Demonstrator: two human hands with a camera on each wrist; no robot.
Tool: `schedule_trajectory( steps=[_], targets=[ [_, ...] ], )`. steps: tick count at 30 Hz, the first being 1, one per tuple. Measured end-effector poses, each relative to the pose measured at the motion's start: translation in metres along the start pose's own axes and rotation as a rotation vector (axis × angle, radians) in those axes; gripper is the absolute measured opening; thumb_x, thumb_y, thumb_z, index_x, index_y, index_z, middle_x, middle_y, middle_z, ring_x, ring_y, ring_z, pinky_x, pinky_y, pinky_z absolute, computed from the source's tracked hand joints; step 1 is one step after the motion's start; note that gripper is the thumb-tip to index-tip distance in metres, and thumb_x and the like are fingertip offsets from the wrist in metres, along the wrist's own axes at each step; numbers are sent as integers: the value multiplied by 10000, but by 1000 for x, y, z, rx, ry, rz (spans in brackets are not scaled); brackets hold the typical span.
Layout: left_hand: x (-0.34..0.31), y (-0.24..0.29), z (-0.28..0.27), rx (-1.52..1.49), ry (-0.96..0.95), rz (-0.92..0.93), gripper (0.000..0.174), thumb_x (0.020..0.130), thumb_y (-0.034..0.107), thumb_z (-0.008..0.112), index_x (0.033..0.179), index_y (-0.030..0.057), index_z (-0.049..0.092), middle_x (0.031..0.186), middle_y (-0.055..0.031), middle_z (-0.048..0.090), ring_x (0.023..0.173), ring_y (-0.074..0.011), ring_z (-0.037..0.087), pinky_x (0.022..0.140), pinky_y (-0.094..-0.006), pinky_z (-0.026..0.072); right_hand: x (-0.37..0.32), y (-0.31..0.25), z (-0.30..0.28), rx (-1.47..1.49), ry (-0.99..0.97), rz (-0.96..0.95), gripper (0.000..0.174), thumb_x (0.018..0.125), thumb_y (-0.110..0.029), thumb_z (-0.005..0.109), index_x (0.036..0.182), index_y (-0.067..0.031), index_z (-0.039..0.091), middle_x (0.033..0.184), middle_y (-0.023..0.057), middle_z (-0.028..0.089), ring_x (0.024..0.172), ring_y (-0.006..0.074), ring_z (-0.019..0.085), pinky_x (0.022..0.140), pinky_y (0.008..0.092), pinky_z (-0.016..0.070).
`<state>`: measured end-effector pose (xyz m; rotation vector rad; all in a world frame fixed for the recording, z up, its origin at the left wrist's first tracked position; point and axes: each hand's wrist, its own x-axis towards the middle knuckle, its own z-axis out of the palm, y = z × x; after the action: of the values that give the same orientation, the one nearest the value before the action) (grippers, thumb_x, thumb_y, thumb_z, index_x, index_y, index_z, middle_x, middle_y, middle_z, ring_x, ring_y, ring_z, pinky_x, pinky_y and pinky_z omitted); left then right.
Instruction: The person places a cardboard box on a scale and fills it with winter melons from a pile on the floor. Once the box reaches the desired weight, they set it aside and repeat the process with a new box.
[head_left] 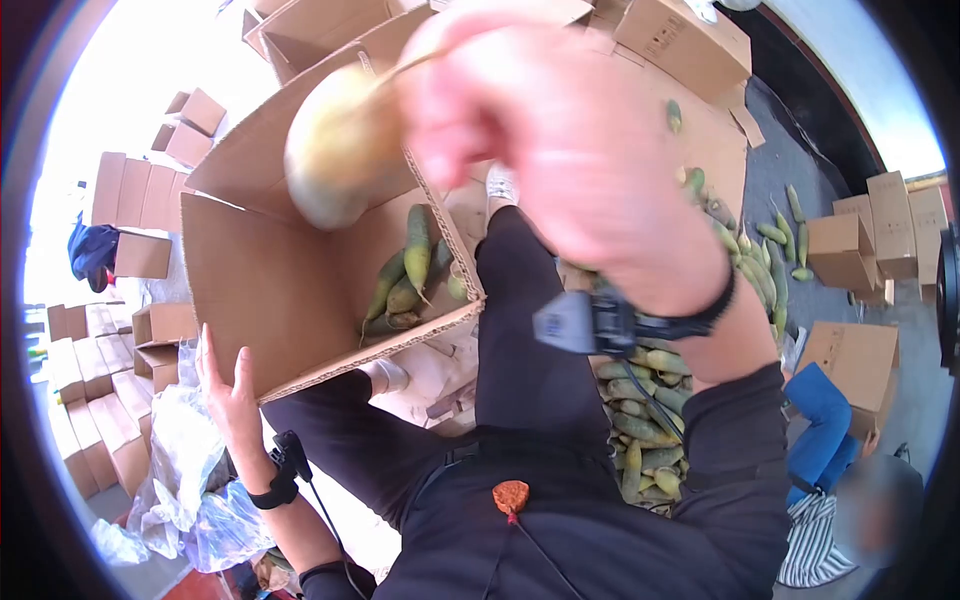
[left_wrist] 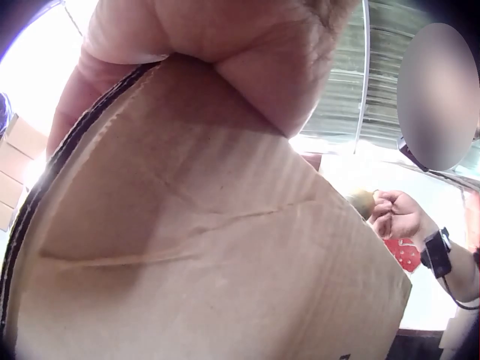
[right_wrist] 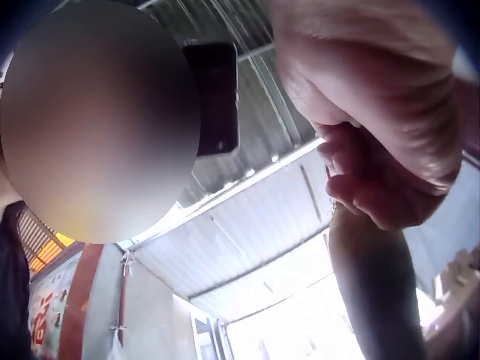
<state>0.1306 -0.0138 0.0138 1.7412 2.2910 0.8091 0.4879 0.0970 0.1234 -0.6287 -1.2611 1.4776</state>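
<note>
Raised high in front of me, my right hand (head_left: 560, 130) grips a green radish by its thin root end, and both are blurred. The pale, rounded body of this radish (head_left: 335, 150) hangs over the open cardboard box (head_left: 270, 290). In the right wrist view its darker body (right_wrist: 371, 277) dangles below the curled fingers (right_wrist: 375, 195). Several green radishes (head_left: 418, 250) lie at the bottom of the box. My left hand (head_left: 235, 405) holds the box at its near left corner, with the cardboard edge between thumb and fingers in the left wrist view.
Radishes (head_left: 645, 425) lie heaped beside my right leg, and more (head_left: 755, 265) lie farther off. Cardboard boxes (head_left: 690, 45) stand around, with stacked cartons (head_left: 100, 400) at the left. Clear plastic bags (head_left: 185, 470) lie at lower left. Another person (head_left: 820, 420) is at the right.
</note>
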Motion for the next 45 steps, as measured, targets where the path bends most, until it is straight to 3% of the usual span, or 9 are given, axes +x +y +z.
schedule_trajectory(
  steps=[3,4,5,11,16,23,27,38,45],
  targets=[
    [1,-5,1,15,15,-9,530,877,175,594,1369,65,428,1349,-177,460,1272,-311,410,1060,-390,300,28,89,16,-1331,-195,-908,132,715,-98,588,750,22,628,717,115,614,627,234,618,582,300,522],
    [1,-5,1,12,8,-2,530,877,175,594,1369,65,428,1349,-177,460,1272,-311,410,1060,-390,300,20,104,26,-1363,-286,-814,146,673,-129,603,728,-1,645,732,122,638,671,265,641,575,330,530],
    [1,-4,0,8,-6,-21,523,885,161,585,1370,53,423,1370,-169,442,1280,-287,406,1064,-374,300,11,103,39,-1276,-462,-152,126,658,-146,611,692,-35,660,734,130,653,721,273,659,581,359,540],
    [2,-1,-1,43,-3,15,508,888,196,577,1354,43,442,1320,-165,475,1233,-288,445,1042,-372,332,-9,97,42,-1375,-849,295,170,729,-79,568,825,-39,702,815,127,680,795,253,669,719,346,534],
    [4,-9,-2,67,-9,35,509,882,158,572,1353,21,434,1365,-172,442,1253,-302,420,1060,-381,298,-23,54,-35,-601,-201,-243,136,849,-40,550,935,-13,652,867,106,665,791,184,653,721,288,512],
    [2,2,1,-36,-37,-9,511,900,160,548,1370,13,412,1381,-164,425,1272,-271,396,1067,-366,283,-111,188,-271,-690,705,482,186,874,-129,561,995,-3,622,859,70,657,727,117,614,665,273,510],
    [2,3,1,4,-61,-33,513,920,153,525,1398,34,382,1417,-150,387,1302,-254,359,1082,-366,254,-247,332,-381,-936,950,791,284,776,-182,621,1019,-36,629,974,179,665,878,306,648,793,356,491],
    [5,15,5,110,-104,-77,530,906,157,506,1405,37,373,1450,-146,353,1345,-280,304,1106,-386,212,-273,386,-347,-399,1470,1106,715,748,-185,726,1313,6,332,1114,186,545,853,278,596,581,406,478],
    [9,44,12,36,-153,-163,566,913,176,559,1405,-3,344,1464,-211,303,1325,-322,326,1092,-407,265,-270,438,-365,-448,1740,1129,774,625,-165,845,1226,95,432,1233,259,534,1127,335,553,944,369,447]
  ],
)
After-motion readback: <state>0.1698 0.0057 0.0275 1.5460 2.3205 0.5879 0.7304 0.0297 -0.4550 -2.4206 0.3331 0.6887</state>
